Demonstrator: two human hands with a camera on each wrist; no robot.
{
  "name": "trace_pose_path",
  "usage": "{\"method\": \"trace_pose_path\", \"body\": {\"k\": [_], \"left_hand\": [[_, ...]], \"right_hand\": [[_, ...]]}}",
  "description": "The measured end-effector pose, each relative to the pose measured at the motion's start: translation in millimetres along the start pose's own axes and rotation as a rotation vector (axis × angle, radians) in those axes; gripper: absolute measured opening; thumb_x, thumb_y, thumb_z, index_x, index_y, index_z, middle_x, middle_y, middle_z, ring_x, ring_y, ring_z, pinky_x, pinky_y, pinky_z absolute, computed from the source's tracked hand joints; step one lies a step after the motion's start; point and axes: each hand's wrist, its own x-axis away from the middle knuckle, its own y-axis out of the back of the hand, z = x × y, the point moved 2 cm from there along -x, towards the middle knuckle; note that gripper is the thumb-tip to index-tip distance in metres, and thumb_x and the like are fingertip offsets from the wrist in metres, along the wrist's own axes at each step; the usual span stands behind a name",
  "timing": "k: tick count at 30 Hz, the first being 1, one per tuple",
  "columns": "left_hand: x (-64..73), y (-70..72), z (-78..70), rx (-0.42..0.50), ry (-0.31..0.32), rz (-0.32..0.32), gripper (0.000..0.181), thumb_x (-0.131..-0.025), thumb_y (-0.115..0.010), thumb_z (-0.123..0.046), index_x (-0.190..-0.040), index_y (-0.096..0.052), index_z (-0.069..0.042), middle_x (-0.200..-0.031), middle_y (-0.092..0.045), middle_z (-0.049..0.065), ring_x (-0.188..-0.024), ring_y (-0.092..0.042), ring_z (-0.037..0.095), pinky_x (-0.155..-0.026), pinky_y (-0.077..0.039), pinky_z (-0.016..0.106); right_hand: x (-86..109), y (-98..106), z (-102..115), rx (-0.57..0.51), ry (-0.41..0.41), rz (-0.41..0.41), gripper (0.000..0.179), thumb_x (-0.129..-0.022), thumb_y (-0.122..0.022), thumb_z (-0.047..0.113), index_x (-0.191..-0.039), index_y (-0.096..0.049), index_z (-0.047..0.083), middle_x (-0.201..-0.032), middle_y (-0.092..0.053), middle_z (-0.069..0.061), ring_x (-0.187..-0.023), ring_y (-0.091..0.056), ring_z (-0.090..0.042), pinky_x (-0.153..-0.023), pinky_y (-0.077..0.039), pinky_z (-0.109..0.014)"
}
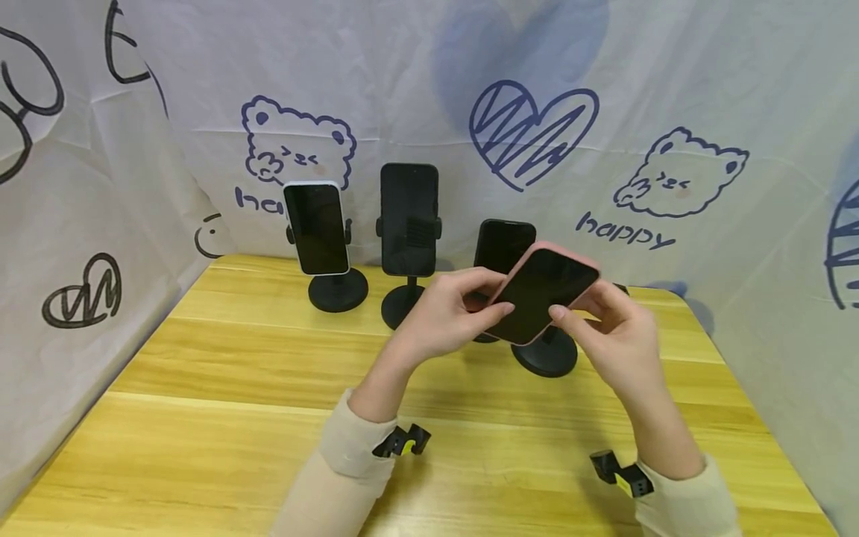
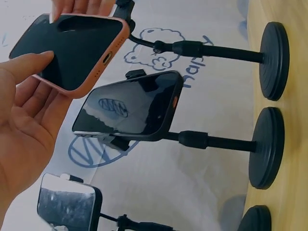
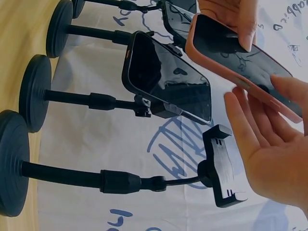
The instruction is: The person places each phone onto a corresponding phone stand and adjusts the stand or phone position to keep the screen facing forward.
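Observation:
Both hands hold a smartphone in a pink case (image 1: 546,287), tilted, with its dark screen facing up toward the head camera. My left hand (image 1: 452,309) pinches its left edge, thumb on the screen and fingers behind. On the opposite edge my right hand (image 1: 617,335) grips it, thumb over the front. Behind and below the phone stands a black phone stand, its round base (image 1: 549,354) partly covered in the head view. The right wrist view shows that stand's bare clamp (image 3: 221,168), near the right hand (image 3: 279,163).
Along the back of the wooden table (image 1: 235,418) stand a white-edged phone (image 1: 318,230), a black phone (image 1: 409,216) and another dark phone (image 1: 503,242), each on a black stand. A white cloth with drawings (image 1: 416,89) hangs close behind them.

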Motion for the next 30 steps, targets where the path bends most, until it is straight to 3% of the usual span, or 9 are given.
{"method": "trace_pose_path", "body": {"k": [5, 10, 15, 22, 30], "left_hand": [[0.9, 7.1, -3.0, -0.055, -0.013, 0.059, 0.023, -0.096, -0.074, -0.002, -0.119, -0.074, -0.001, -0.104, -0.073, 0.009, -0.087, -0.070, 0.010, -0.073, -0.062, 0.029], [2.1, 11.7, -2.8, -0.091, 0.004, 0.091, 0.022, -0.095, -0.075, -0.002, -0.117, -0.075, -0.003, -0.100, -0.073, 0.005, -0.085, -0.069, 0.011, -0.070, -0.062, 0.033], [1.6, 12.4, -2.5, -0.090, 0.034, 0.100, 0.022, -0.096, -0.074, -0.003, -0.118, -0.074, -0.003, -0.100, -0.073, 0.006, -0.087, -0.068, 0.011, -0.071, -0.061, 0.033], [-0.1, 8.0, -2.8, -0.015, 0.044, 0.041, 0.023, -0.095, -0.074, -0.002, -0.118, -0.074, -0.002, -0.101, -0.072, 0.007, -0.089, -0.069, 0.011, -0.073, -0.063, 0.030], [-2.4, -3.6, -2.6, 0.066, 0.002, -0.064, 0.022, -0.097, -0.073, -0.004, -0.118, -0.072, -0.001, -0.110, -0.073, 0.011, -0.095, -0.072, 0.012, -0.081, -0.063, 0.031]], "right_hand": [[0.1, -5.4, -5.0, 0.058, -0.034, 0.143, 0.039, -0.089, -0.076, -0.010, -0.127, -0.068, -0.003, -0.111, -0.074, 0.010, -0.097, -0.072, -0.007, -0.081, -0.061, -0.022], [1.3, -13.3, -7.7, 0.099, -0.049, 0.176, 0.035, -0.091, -0.075, -0.006, -0.126, -0.069, -0.002, -0.114, -0.073, -0.009, -0.100, -0.070, -0.003, -0.082, -0.060, -0.021], [3.0, -19.1, -7.2, 0.109, -0.070, 0.157, 0.026, -0.096, -0.071, -0.003, -0.122, -0.069, -0.003, -0.112, -0.072, -0.020, -0.094, -0.071, -0.002, -0.078, -0.060, -0.020], [3.7, -21.5, -6.2, 0.048, -0.034, 0.066, 0.029, -0.094, -0.069, -0.010, -0.123, -0.067, -0.007, -0.101, -0.073, 0.001, -0.092, -0.072, -0.004, -0.072, -0.062, -0.025], [2.8, -15.4, -7.4, -0.060, 0.037, -0.067, 0.025, -0.093, -0.075, -0.004, -0.114, -0.066, -0.014, -0.094, -0.075, -0.003, -0.086, -0.076, -0.007, -0.071, -0.061, -0.022]]}}
